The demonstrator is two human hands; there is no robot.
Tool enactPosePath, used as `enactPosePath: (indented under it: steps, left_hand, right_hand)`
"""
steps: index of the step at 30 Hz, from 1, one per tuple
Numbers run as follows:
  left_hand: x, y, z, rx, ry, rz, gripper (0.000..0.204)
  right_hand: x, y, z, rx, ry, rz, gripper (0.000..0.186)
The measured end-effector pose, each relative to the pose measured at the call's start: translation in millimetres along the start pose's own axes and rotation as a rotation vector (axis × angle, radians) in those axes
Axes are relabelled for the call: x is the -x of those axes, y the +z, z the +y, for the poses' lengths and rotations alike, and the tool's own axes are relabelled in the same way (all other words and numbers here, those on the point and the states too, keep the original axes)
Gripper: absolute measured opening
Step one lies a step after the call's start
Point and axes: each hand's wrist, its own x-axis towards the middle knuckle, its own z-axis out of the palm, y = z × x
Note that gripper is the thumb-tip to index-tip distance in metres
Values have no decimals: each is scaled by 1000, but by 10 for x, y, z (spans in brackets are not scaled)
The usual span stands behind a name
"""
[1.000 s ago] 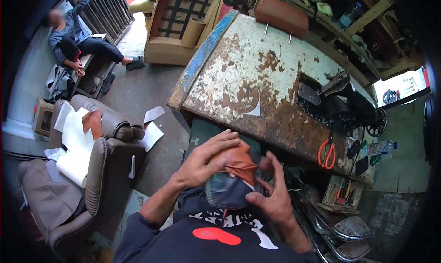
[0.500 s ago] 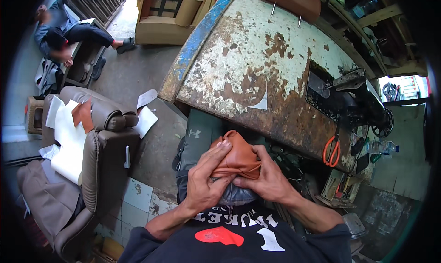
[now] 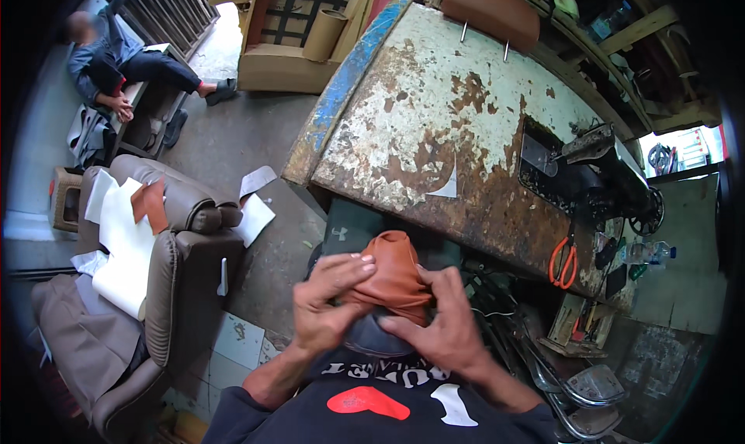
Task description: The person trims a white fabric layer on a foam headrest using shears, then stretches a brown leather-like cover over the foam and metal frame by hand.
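1. The broad wooden desk point(image 3: 372, 126), its white paint flaked to brown and its far-left edge blue, stretches ahead of the person.
2. A grey-brown leather armchair point(image 3: 198, 293) stands to the left, with a long white sheet point(image 3: 128, 246) draped over it.
3. Beyond the armchair, someone in dark blue-grey clothes point(image 3: 133, 62) sits on a low bench.
4. A black metal sewing machine point(image 3: 613, 164) is set into the right part of the desk.
5. A padded brown leather block point(image 3: 493, 13) with two metal rods sits at the desk's far edge.
6. The gathered orange-brown leather piece point(image 3: 392, 269) is held near the person's chest, below the desk's near edge, over a dark rounded padded form point(image 3: 372, 337).
7. The left hand point(image 3: 324, 303) grips the leather's left side, fingers bent and pinching it against the thumb.
8. The right hand point(image 3: 444, 324) pinches the other side; its thumb presses where leather meets the dark form.
9. A clear plastic bottle point(image 3: 648, 253) lies on its side near the desk's right end.
10. Orange-handled scissors point(image 3: 571, 242) rest at the near right edge.
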Motion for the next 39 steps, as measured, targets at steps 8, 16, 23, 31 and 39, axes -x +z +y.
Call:
enactPosePath:
  steps: [8, 16, 23, 31, 39]
  left_hand:
    - [23, -758, -656, 1027, 301, -152, 29]
    - [-443, -446, -120, 69, -357, -112, 30]
    - [-332, 83, -52, 140, -169, 2, 48]
    - [-596, 600, -365, 117, -75, -216, 47]
    - [-334, -46, -322, 56, 137, -529, 119]
  right_hand:
    - [-434, -77, 646, -498, -187, -205, 76]
    - [411, -50, 453, -301, -52, 155, 70]
    - [883, -13, 321, -44, -7, 298, 71]
    - [697, 169, 491, -271, -59, 378, 68]
    - [-200, -52, 538, -242, -287, -26, 81]
